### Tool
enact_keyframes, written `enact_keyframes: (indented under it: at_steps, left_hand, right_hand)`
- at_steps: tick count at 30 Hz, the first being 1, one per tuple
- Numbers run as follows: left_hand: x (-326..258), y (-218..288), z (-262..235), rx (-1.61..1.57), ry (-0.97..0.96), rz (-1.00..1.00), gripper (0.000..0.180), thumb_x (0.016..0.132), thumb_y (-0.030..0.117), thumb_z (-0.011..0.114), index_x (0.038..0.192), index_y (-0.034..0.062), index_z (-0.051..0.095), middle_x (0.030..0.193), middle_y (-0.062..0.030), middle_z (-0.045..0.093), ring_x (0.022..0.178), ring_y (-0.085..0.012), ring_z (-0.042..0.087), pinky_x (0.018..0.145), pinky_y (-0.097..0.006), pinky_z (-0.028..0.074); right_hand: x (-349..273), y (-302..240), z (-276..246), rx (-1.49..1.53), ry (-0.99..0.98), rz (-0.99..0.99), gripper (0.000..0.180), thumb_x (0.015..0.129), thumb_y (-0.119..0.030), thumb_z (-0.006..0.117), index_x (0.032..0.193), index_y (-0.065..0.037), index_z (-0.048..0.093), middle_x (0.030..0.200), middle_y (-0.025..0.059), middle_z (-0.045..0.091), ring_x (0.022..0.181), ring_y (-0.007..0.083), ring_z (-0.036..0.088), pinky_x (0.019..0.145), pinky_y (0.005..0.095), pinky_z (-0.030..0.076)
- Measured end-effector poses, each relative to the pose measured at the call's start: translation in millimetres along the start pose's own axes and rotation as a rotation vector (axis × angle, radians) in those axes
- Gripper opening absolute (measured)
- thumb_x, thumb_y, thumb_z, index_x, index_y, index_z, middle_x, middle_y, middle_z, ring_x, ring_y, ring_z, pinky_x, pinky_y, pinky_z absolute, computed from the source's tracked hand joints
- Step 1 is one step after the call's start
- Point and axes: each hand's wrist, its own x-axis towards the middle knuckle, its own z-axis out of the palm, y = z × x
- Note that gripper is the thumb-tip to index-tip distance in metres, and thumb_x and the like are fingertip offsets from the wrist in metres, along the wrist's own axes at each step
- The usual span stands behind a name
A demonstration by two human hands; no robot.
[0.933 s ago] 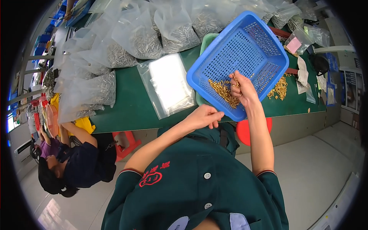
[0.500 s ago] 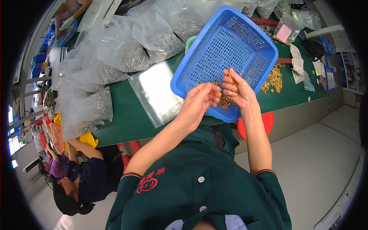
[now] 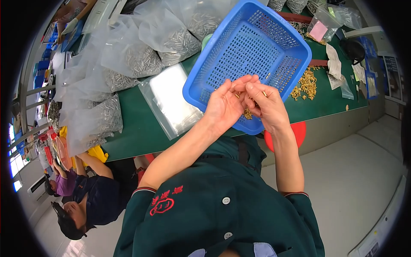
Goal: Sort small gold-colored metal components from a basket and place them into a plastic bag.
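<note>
Meeting above the near part of a blue perforated basket (image 3: 246, 49), the person's two bare hands overlap at the fingers. The left hand (image 3: 225, 104) is open and cupped, palm turned upward, with a small golden glint of metal at its fingers; whether it grips anything cannot be told. The right hand (image 3: 270, 107) is loosely curled around small brass-coloured pieces (image 3: 264, 93), some of which show between thumb and fingers. More loose brass pieces (image 3: 248, 114) lie in the basket's near corner, partly hidden beneath the hands, and a single piece lies farther right, near the wall. The basket stands tilted to the view on a green bench (image 3: 128, 141); a pale green container (image 3: 206, 40) shows at its left edge. Just right of the basket, a scattered brass pile (image 3: 306, 87) rests directly on the bench, near crumpled white paper (image 3: 334, 62). To the left lie flat clear bags (image 3: 169, 103), and beyond them stand translucent bags of silver-grey pieces (image 3: 143, 60), crowded side by side. A red stool (image 3: 295, 133) is partly visible below the bench edge. At far left, a co-worker in a dark shirt (image 3: 102, 199) sits at the same bench.
</note>
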Motion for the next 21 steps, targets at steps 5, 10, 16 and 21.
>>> enact_keyframes:
  at_steps: [5,10,16,21]
  left_hand:
    - [-4.9,-0.2,-2.1,-0.012,-0.004,-0.011,0.046,0.094,0.032,0.023,0.118,-0.0037,0.041,0.126,-0.0144,0.044,0.114,-0.0228,0.044,0.098,-0.035,0.033]
    - [-9.0,0.6,-7.1,-0.045,-0.049,-0.007,0.046,0.093,0.029,0.029,0.121,-0.0061,0.039,0.130,-0.0174,0.039,0.120,-0.0251,0.038,0.102,-0.037,0.029]
    - [-11.0,1.0,-5.9,-0.083,-0.087,0.003,0.045,0.093,0.028,0.029,0.120,-0.0072,0.040,0.130,-0.0184,0.038,0.121,-0.0263,0.036,0.104,-0.037,0.026]
    - [-15.2,3.3,1.3,-0.055,-0.061,0.012,0.046,0.094,0.030,0.025,0.119,-0.0064,0.040,0.128,-0.0168,0.041,0.119,-0.0253,0.038,0.102,-0.037,0.029]
  right_hand:
    - [-4.0,-0.9,-0.2,0.106,-0.027,0.025,0.027,0.089,-0.020,0.048,0.087,0.003,0.062,0.054,-0.0022,0.042,0.046,0.0043,0.031,0.041,0.0183,0.022]
    - [-5.1,1.3,2.1,0.075,-0.056,0.024,0.026,0.088,-0.019,0.048,0.087,0.003,0.061,0.054,-0.0022,0.042,0.046,0.0042,0.031,0.041,0.0182,0.023]
    - [-8.1,3.4,5.6,-0.006,-0.075,-0.005,0.028,0.090,-0.021,0.047,0.090,0.003,0.061,0.054,-0.0028,0.041,0.047,0.0038,0.031,0.042,0.0182,0.023]
    - [-8.3,2.9,7.5,0.003,-0.088,-0.025,0.030,0.091,-0.023,0.046,0.093,0.003,0.061,0.054,-0.0031,0.040,0.048,0.0040,0.031,0.042,0.0185,0.023]
